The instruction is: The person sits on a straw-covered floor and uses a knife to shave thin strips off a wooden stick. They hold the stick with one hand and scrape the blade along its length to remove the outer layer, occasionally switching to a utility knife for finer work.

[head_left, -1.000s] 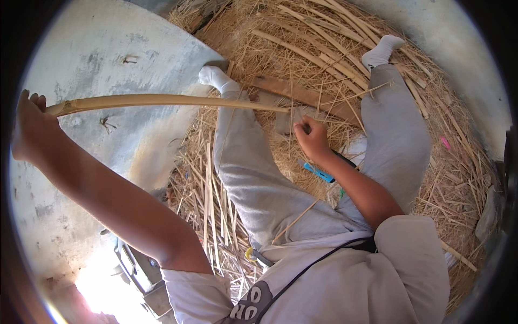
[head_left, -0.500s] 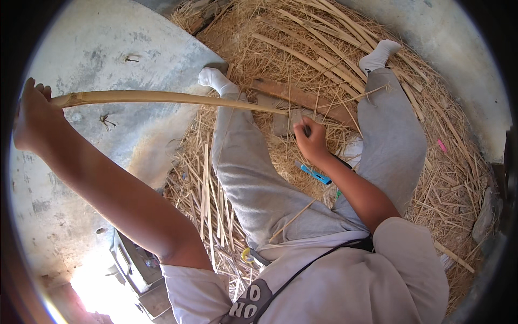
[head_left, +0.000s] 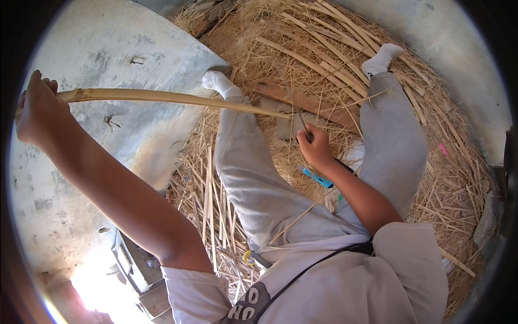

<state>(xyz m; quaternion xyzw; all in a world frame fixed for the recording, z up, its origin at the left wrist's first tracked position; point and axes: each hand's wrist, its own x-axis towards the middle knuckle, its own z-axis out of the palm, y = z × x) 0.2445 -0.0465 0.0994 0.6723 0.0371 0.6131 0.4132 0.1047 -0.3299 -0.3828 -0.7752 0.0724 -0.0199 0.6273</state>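
Observation:
A long, pale bamboo strip [head_left: 162, 96] spans the left half of the view, bowed slightly. At the far left my left hand [head_left: 44, 110] is closed around one end of it, arm stretched out. The strip's other end lies over the space between my legs, by a flat grey block [head_left: 287, 125]. My right hand [head_left: 315, 146] is closed on the dark handle of a knife. The thin knife blade [head_left: 293, 94] points up and away, crossing close to the strip's tip; whether they touch I cannot tell.
Between my legs lie a blue box cutter [head_left: 317, 177] and a reddish-brown wooden plank [head_left: 310, 102]. Split bamboo strips [head_left: 318, 65] and shavings [head_left: 453, 189] cover the floor. Pale walls [head_left: 108, 59] stand left and right. A small pink piece [head_left: 443, 149] lies at the right.
The knife blade now shows clearly beside the strip's tip, and my right hand sits slightly lower. My left hand has risen a little, still holding the strip.

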